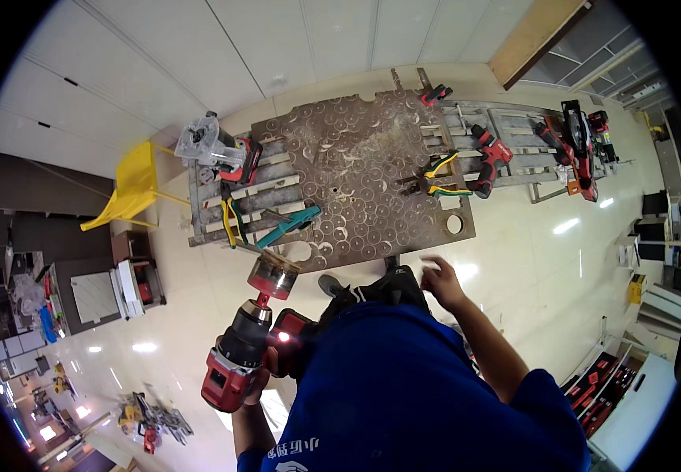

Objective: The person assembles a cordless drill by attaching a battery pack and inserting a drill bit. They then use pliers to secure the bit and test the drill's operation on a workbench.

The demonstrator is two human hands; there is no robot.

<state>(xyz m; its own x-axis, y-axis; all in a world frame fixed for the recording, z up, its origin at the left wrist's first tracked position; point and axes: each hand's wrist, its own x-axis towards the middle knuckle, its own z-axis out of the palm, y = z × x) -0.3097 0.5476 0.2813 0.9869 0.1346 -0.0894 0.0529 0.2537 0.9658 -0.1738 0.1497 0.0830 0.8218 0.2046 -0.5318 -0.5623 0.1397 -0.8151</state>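
Note:
My left hand [260,383] is wrapped round the grip of a red and black cordless drill [230,370]. A wide hole saw [274,275] is fitted in its chuck, tilted up toward the board's near left corner. Beside my right hip, my right hand [443,285] hangs in the air with loosely bent, parted fingers and nothing in it. Before me lies a brown board [356,169] covered with ring-shaped cuts and a few round holes. A teal-handled tool [289,228] and yellow-green-handled pliers [233,216] rest at its left.
A slatted grey bench frame [525,145] bears the board. On its right are another red drill [490,161], yellow-green pliers [449,177] and a saw [580,149]; a clear-based red power tool [230,153] sits left. A yellow chair [136,189] stands beyond the left end.

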